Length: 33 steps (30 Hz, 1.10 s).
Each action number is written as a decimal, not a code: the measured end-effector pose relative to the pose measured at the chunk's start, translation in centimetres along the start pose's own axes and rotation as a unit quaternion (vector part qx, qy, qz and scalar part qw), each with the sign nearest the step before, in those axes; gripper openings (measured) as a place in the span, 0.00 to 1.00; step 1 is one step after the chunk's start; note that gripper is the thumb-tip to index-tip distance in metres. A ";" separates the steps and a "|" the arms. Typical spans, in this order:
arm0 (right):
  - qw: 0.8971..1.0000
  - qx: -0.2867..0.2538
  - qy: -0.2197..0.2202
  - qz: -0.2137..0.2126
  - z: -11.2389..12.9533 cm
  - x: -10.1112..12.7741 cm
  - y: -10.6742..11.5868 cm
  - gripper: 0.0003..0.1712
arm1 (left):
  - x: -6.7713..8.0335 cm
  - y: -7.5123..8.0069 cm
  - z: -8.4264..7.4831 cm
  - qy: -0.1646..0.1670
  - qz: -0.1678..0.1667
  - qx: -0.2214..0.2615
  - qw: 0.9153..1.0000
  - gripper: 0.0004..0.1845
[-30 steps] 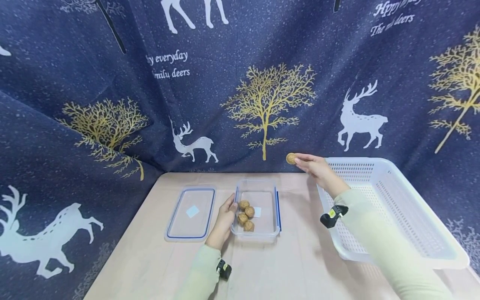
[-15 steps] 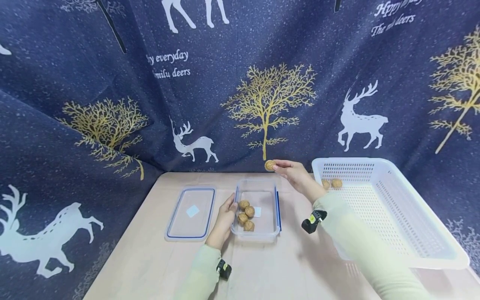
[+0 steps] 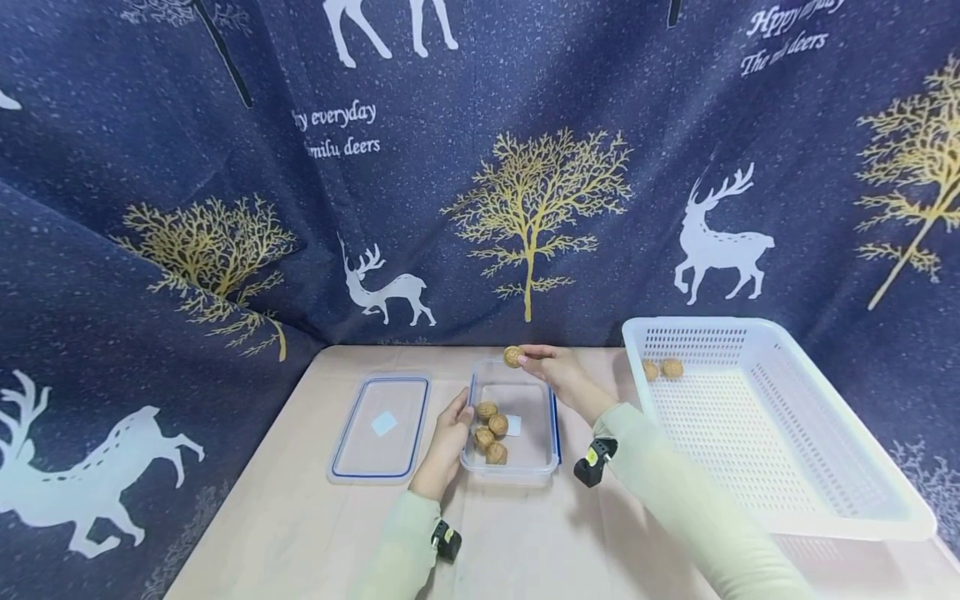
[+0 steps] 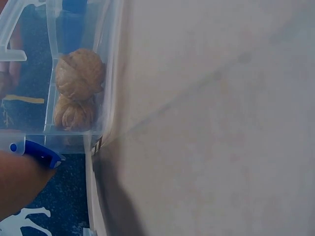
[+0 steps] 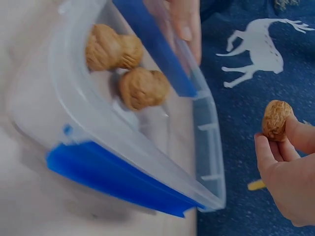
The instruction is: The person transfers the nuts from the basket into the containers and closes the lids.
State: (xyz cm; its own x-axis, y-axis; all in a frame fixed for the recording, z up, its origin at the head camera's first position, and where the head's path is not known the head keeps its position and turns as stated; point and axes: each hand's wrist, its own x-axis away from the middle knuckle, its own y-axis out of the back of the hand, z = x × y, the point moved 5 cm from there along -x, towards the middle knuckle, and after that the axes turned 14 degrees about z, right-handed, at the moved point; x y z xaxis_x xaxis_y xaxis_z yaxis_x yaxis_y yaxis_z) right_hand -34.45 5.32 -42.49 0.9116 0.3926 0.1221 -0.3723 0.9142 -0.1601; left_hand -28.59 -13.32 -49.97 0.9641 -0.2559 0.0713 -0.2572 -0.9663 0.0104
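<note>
A clear plastic food container (image 3: 534, 450) with blue clip flaps stands uncovered on the table. Several walnuts (image 3: 497, 425) lie along its left side, beside a pale square label. My left hand (image 3: 448, 437) holds the container's left wall, with the thumb by the rim. Between the thumb and fingers of my right hand (image 3: 564, 381) is one walnut (image 5: 275, 120), pinched above the container's far end. In the left wrist view, two walnuts (image 4: 78, 73) show through the clear wall, and only part of the left hand (image 4: 22, 182) is visible.
The blue-edged lid (image 3: 405, 467) lies flat to the left of the container. At right stands a white perforated basket (image 3: 780, 433), with two walnuts (image 3: 672, 367) in its far left corner. A dark blue deer-print cloth (image 3: 465, 208) hangs behind the table (image 3: 540, 542).
My right hand has carried its walnut leftward and down, from beside the basket to above the container's far end. The left hand has stayed on the container.
</note>
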 end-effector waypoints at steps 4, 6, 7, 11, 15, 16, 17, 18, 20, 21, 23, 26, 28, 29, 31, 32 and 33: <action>1.000 -0.008 -0.008 -0.008 -1.2 -0.3 -0.7 0.24 | 0.2 0.0 -0.2 -0.002 0.002 -0.001 1.000 0.27; 1.000 -0.013 -0.014 -0.021 -1.8 -0.5 -1.0 0.23 | 0.3 0.0 -0.2 -0.004 0.001 0.002 1.000 0.27; 0.999 -0.014 -0.016 -0.025 -2.1 -0.6 -1.1 0.23 | 0.3 0.0 -0.2 -0.007 0.001 0.003 1.000 0.27; 0.999 -0.009 -0.014 -0.040 -3.2 -1.0 -1.5 0.21 | 0.2 0.0 -0.1 -0.012 -0.001 0.002 1.000 0.27; 0.998 0.016 -0.022 -0.052 -4.2 -1.0 -1.8 0.20 | 0.2 0.0 -0.1 -0.012 -0.001 0.003 1.000 0.27; 0.998 0.026 -0.027 -0.054 -4.4 -0.9 -1.9 0.20 | 0.1 0.0 -0.1 -0.013 0.000 0.003 1.000 0.27; 0.998 0.029 -0.029 -0.054 -4.7 -0.8 -2.0 0.19 | 0.1 0.0 -0.1 -0.013 0.000 0.006 1.000 0.27; 0.998 0.036 -0.030 -0.052 -4.9 -0.8 -2.2 0.19 | 0.2 -0.1 -0.1 -0.013 0.000 0.008 1.000 0.27; 0.997 0.046 -0.038 -0.050 -5.3 -0.7 -2.4 0.19 | 0.2 0.0 0.0 -0.011 0.000 0.011 1.000 0.27; 0.997 0.049 -0.037 -0.049 -5.4 -0.7 -2.5 0.19 | 0.2 0.0 0.0 -0.011 0.000 0.013 1.000 0.27; 0.997 0.050 -0.039 -0.049 -5.7 -0.7 -2.7 0.19 | 0.3 0.0 -0.1 -0.008 0.001 0.016 1.000 0.27; 0.996 0.057 -0.042 -0.062 -6.1 -1.0 -2.9 0.19 | 0.8 -0.2 -0.9 -0.006 0.006 0.015 1.000 0.27; 0.995 0.062 -0.044 -0.069 -6.4 -1.2 -3.0 0.19 | 1.2 -0.4 -1.7 -0.005 0.010 0.015 1.000 0.27; 0.994 0.067 -0.044 -0.071 -6.5 -1.3 -3.0 0.20 | 1.5 -0.5 -2.1 -0.004 0.012 0.013 1.000 0.27; 0.993 0.071 -0.048 -0.076 -6.8 -1.4 -3.1 0.19 | 1.9 -0.7 -2.9 -0.004 0.015 0.009 1.000 0.27; 0.993 0.069 -0.048 -0.078 -6.9 -1.5 -3.1 0.19 | 2.0 -0.8 -3.0 -0.003 0.016 0.010 1.000 0.27; 0.993 0.067 -0.049 -0.082 -7.1 -1.5 -3.1 0.19 | 2.1 -0.8 -3.1 -0.003 0.017 0.011 1.000 0.27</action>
State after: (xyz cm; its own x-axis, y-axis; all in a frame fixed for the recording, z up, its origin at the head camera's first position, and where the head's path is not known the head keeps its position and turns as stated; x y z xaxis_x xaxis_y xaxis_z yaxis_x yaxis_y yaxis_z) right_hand -33.45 1.17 -49.11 0.9429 0.2388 0.2320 -0.2457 0.9693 0.0008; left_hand -26.61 -12.99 -46.77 0.9552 -0.2888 0.0655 -0.2885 -0.9574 -0.0145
